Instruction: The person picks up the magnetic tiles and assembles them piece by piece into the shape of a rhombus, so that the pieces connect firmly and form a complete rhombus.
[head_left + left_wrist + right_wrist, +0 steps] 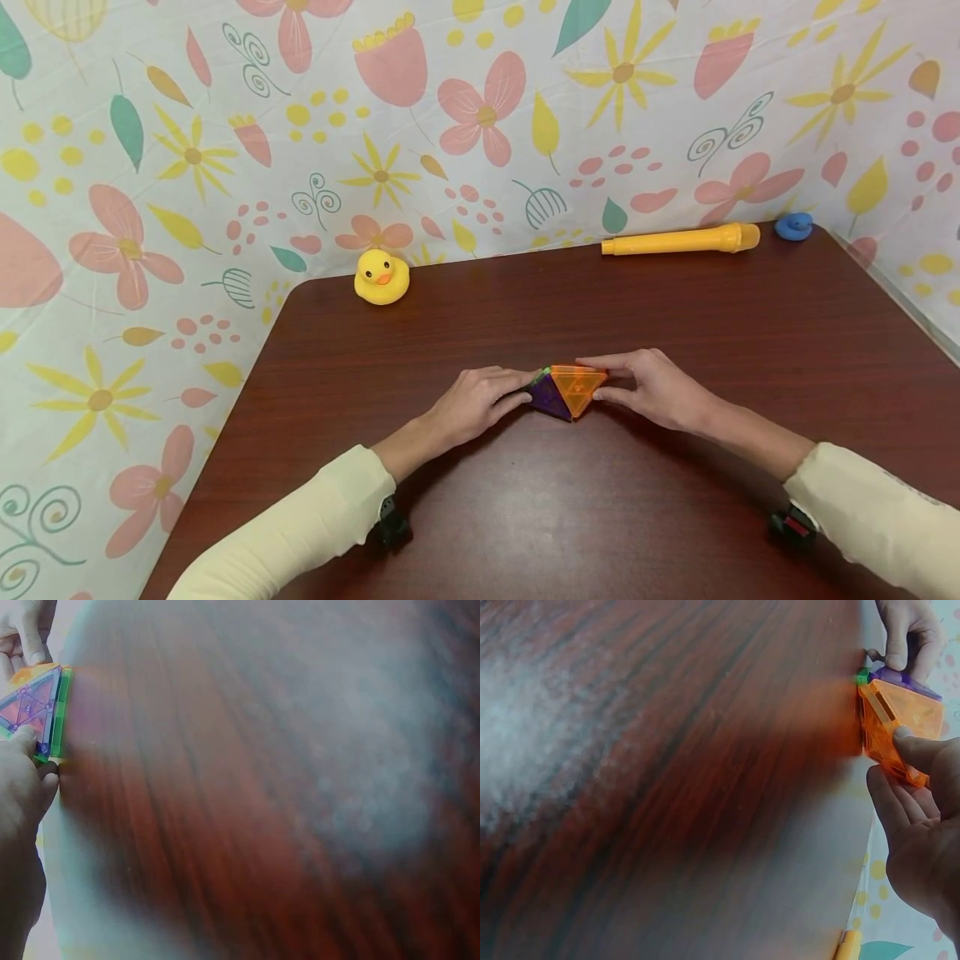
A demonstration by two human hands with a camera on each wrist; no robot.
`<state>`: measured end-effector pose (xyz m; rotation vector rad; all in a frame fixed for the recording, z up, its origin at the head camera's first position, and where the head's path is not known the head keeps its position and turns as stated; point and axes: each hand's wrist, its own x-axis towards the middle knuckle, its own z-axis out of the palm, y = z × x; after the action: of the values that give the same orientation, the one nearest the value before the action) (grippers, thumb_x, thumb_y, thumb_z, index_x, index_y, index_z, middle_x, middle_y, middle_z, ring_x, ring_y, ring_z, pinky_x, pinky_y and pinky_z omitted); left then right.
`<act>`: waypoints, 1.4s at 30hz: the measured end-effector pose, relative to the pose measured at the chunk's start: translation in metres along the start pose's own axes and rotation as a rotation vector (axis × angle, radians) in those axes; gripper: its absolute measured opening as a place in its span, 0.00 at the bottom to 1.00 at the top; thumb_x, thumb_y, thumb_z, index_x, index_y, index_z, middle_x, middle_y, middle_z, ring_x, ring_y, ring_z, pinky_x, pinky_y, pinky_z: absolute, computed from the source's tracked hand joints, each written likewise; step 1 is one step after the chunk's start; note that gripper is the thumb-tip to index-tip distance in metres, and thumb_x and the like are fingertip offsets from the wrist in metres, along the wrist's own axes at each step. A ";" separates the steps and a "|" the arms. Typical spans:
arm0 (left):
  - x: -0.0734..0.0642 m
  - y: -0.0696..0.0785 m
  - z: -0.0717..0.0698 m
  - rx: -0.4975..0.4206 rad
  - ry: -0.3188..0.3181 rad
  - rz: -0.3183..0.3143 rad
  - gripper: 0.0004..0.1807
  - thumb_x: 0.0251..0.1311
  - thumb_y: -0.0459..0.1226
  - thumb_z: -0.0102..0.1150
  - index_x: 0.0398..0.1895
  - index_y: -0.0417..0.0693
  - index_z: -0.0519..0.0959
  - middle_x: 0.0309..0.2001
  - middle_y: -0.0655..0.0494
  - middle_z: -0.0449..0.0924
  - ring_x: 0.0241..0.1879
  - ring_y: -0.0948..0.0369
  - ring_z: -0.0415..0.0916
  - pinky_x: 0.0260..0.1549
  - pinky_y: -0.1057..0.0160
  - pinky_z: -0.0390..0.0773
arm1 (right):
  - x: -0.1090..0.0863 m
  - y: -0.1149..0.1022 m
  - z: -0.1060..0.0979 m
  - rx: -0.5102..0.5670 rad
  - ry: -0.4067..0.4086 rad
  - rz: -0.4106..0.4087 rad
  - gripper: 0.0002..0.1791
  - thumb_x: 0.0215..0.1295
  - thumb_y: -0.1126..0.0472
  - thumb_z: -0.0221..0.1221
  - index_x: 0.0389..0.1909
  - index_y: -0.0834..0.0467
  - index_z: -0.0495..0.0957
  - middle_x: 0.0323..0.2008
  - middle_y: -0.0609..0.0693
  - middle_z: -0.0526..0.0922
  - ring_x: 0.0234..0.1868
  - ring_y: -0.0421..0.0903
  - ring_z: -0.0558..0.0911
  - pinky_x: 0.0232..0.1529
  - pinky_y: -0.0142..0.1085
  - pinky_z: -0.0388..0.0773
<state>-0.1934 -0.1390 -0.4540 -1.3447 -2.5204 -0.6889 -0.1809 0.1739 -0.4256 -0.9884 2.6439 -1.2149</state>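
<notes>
Several translucent magnetic tiles form a small cluster over the middle of the table. An orange triangular tile (578, 391) makes up its right side, and a purple triangular tile (548, 398) the left. Green tile edges (62, 712) show beside the purple one in the left wrist view. My left hand (474, 402) pinches the purple tile's side between thumb and fingers. From the right, my right hand (662, 392) grips the orange tile, its thumb (904, 733) on the face and the fingers behind. The cluster's underside is hidden.
On the brown table (495, 517), a yellow rubber duck (382, 277) sits at the back left. A yellow toy microphone (678, 241) lies along the back edge, with a small blue toy (793, 226) at the back right corner. Flower-patterned cloth (480, 192) hangs behind the table.
</notes>
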 end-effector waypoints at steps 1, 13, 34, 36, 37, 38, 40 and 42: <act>0.000 0.000 0.000 0.001 -0.001 -0.002 0.19 0.75 0.40 0.65 0.65 0.46 0.84 0.58 0.54 0.87 0.56 0.60 0.85 0.56 0.63 0.82 | 0.000 0.000 0.000 -0.001 -0.002 -0.003 0.30 0.64 0.71 0.72 0.68 0.64 0.79 0.61 0.62 0.84 0.56 0.54 0.87 0.51 0.45 0.86; 0.000 0.001 0.000 -0.004 -0.006 -0.007 0.20 0.75 0.40 0.65 0.66 0.46 0.84 0.58 0.56 0.87 0.55 0.61 0.85 0.55 0.63 0.82 | 0.000 -0.002 0.004 0.000 0.013 -0.040 0.28 0.70 0.70 0.68 0.71 0.62 0.78 0.60 0.58 0.86 0.60 0.52 0.85 0.54 0.46 0.84; 0.000 0.002 0.001 0.032 -0.011 -0.014 0.20 0.74 0.40 0.66 0.66 0.46 0.84 0.51 0.57 0.90 0.46 0.64 0.86 0.47 0.65 0.85 | 0.001 -0.006 0.011 0.010 0.008 -0.001 0.35 0.62 0.72 0.73 0.71 0.68 0.75 0.62 0.63 0.83 0.55 0.55 0.88 0.51 0.42 0.86; 0.000 0.002 0.001 0.031 -0.014 -0.021 0.20 0.74 0.40 0.66 0.66 0.46 0.83 0.50 0.57 0.90 0.45 0.64 0.86 0.46 0.65 0.85 | 0.001 -0.007 0.011 0.010 0.010 0.003 0.35 0.62 0.73 0.73 0.70 0.68 0.75 0.62 0.64 0.83 0.55 0.56 0.88 0.51 0.42 0.86; 0.000 0.002 0.001 0.030 -0.015 -0.023 0.20 0.74 0.40 0.66 0.66 0.46 0.83 0.50 0.57 0.90 0.45 0.64 0.86 0.46 0.66 0.85 | 0.001 -0.008 0.011 0.009 0.011 0.005 0.35 0.62 0.73 0.73 0.70 0.68 0.75 0.62 0.64 0.83 0.55 0.56 0.88 0.51 0.42 0.86; 0.000 0.002 0.001 0.029 -0.017 -0.025 0.20 0.75 0.40 0.65 0.66 0.46 0.83 0.50 0.57 0.90 0.45 0.64 0.86 0.46 0.66 0.85 | 0.001 -0.008 0.011 0.008 0.013 0.006 0.35 0.62 0.73 0.73 0.70 0.68 0.75 0.62 0.64 0.83 0.55 0.56 0.88 0.51 0.42 0.86; 0.000 0.003 0.001 0.029 -0.019 -0.029 0.20 0.75 0.40 0.65 0.67 0.46 0.83 0.50 0.57 0.90 0.45 0.64 0.85 0.45 0.66 0.85 | 0.001 -0.009 0.011 0.009 0.014 0.008 0.35 0.62 0.73 0.73 0.70 0.68 0.75 0.62 0.63 0.83 0.56 0.56 0.88 0.51 0.42 0.86; 0.000 0.003 0.001 0.029 -0.021 -0.032 0.20 0.75 0.40 0.65 0.67 0.46 0.83 0.50 0.57 0.90 0.45 0.64 0.86 0.45 0.66 0.85 | 0.001 -0.009 0.011 0.004 0.015 0.008 0.34 0.62 0.73 0.73 0.71 0.67 0.75 0.62 0.63 0.83 0.56 0.56 0.87 0.52 0.43 0.86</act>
<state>-0.1911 -0.1371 -0.4540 -1.3109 -2.5634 -0.6453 -0.1738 0.1616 -0.4263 -0.9707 2.6530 -1.2304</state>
